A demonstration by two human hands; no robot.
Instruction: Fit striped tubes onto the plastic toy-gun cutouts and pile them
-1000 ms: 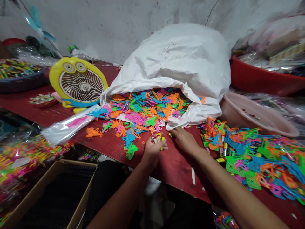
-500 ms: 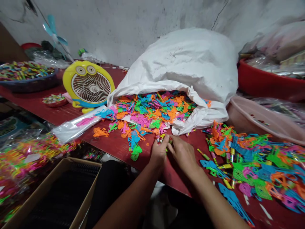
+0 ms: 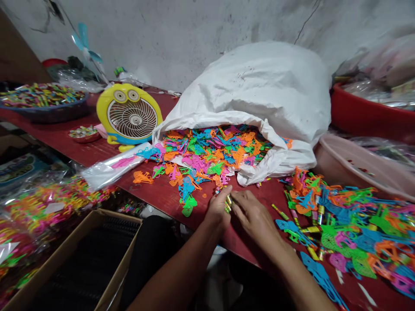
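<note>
My left hand [image 3: 217, 211] is closed around several small yellow-patterned tubes [image 3: 228, 204], over the front of the red table [image 3: 188, 222]. Close on its right is my right hand [image 3: 256, 216], with fingers curled in toward the tubes. Its fingertips are partly hidden, so what they pinch does not show. Beyond both hands, a large white sack [image 3: 272, 86] lies on its side, its mouth spilling bright plastic pieces [image 3: 210, 151] in orange, blue, green and pink. More such pieces, mixed with patterned tubes, form a pile [image 3: 350, 229] to the right of my right hand.
A yellow fan [image 3: 134, 116] stands left of the sack, with a clear plastic bag [image 3: 110, 168] before it. A basin of small tubes [image 3: 42, 113] is at far left. Pink [image 3: 327, 151] and red basins [image 3: 356, 110] stand right. Below left is a cardboard box [image 3: 87, 229].
My right hand has drawn slightly away from the left, and the tubes in my left hand show more. The whole view has shifted a little, with things appearing farther right.
</note>
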